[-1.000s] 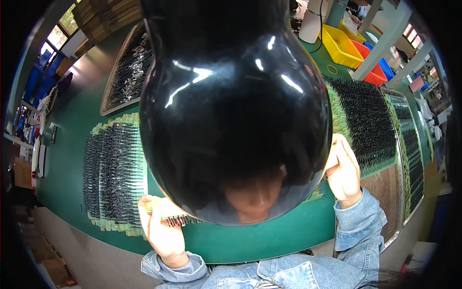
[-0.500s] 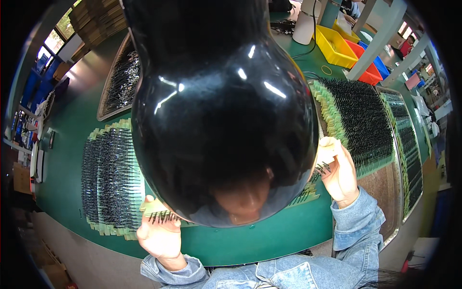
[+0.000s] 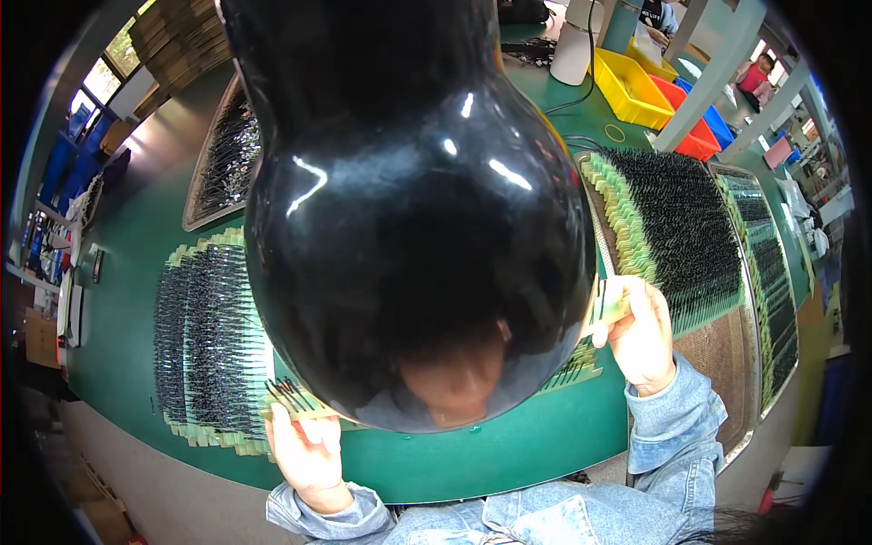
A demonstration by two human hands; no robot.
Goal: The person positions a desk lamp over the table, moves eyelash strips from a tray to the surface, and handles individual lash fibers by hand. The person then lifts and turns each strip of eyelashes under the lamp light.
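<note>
A large glossy black lamp-like shade (image 3: 418, 245) fills the middle of the view and hides what lies under it. At its lower left edge my left hand (image 3: 307, 454) is closed on the end of a pale green strip (image 3: 313, 409) with a row of thin black pins. At its right edge my right hand (image 3: 643, 343) pinches a pale green strip end with a few dark pins. Whether both ends belong to one strip is hidden. More green strips with dark pins (image 3: 574, 371) lie on the table beside my right hand.
Rows of pinned strips (image 3: 213, 341) lie on the green table (image 3: 436, 463) at left. A tray of loose dark parts (image 3: 227, 159) stands behind them. Stacked strips (image 3: 681, 232) fill a tray at right, with another tray (image 3: 770, 291) beyond. Yellow bins (image 3: 633, 88) and red bins (image 3: 698, 136) stand farther back.
Both hands have turned the strip ends: at left the pins now point up and away, and at right more of the strip's face shows. The shade appears shifted slightly left.
</note>
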